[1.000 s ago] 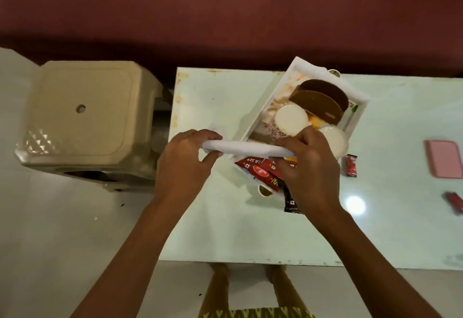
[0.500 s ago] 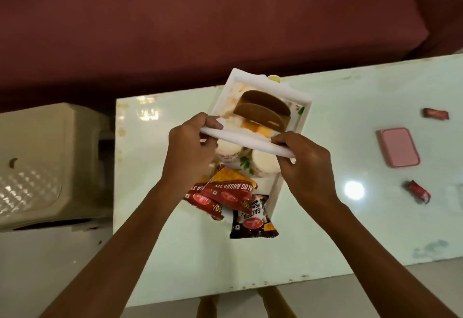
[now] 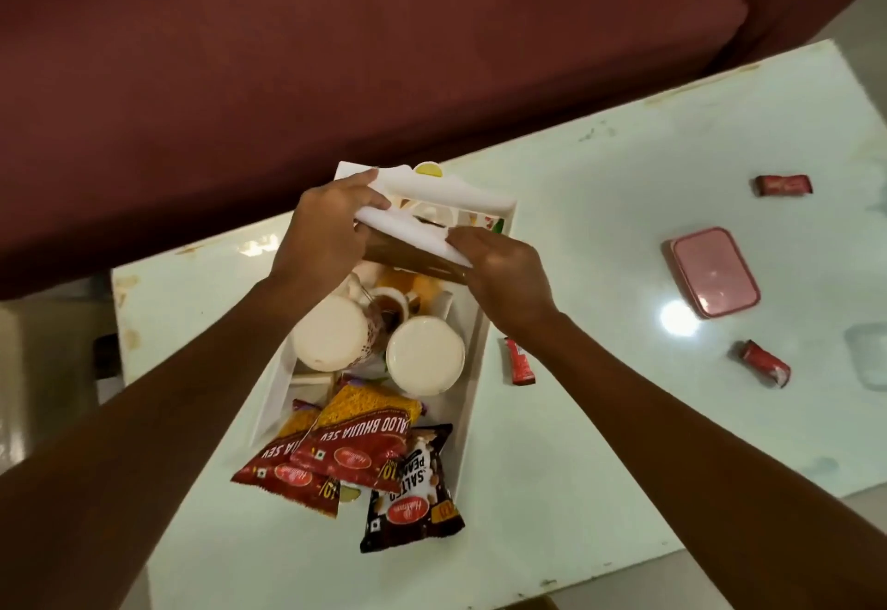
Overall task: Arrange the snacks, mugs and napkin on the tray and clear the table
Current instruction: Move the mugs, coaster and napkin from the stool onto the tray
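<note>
Napkin (image 3: 413,231) in the curled fingertips of left hand (image 3: 322,239) and right hand (image 3: 504,274), above the tray (image 3: 473,372) far end.

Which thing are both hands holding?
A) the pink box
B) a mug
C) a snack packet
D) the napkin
D: the left hand and the right hand each pinch an end of the white napkin, stretched between them over the far end of the tray.
</note>
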